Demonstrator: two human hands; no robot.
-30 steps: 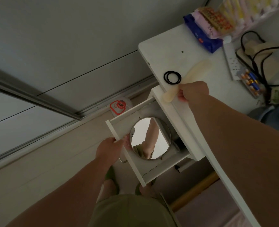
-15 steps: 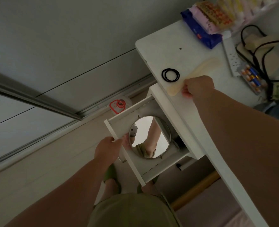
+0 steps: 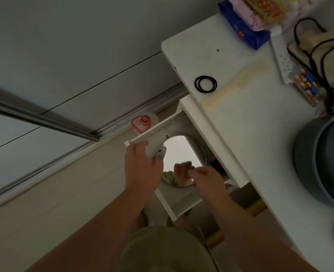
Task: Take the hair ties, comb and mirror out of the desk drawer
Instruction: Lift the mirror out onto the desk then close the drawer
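The comb (image 3: 235, 85) lies flat on the white desk (image 3: 250, 134), up and to the right of both hands, its long axis slanting from the handle end nearest the hands up toward the power strip (image 3: 281, 57). Just left of it sit the black hair ties (image 3: 205, 84), loose rings overlapping, touching nothing else. The round mirror (image 3: 183, 152) lies face up in the open drawer (image 3: 162, 126), directly under the hands.

The room is dim, with a pale floor and a sliding-door track beyond the left hand. A dark basin (image 3: 319, 163) stands on the desk to the right of the right hand.

The left hand (image 3: 142, 165) rests on the drawer's front edge, fingers loosely spread at the mirror's rim. The right hand (image 3: 203, 178) hovers over the mirror, blurred; it seems part open and holds nothing that I can make out.
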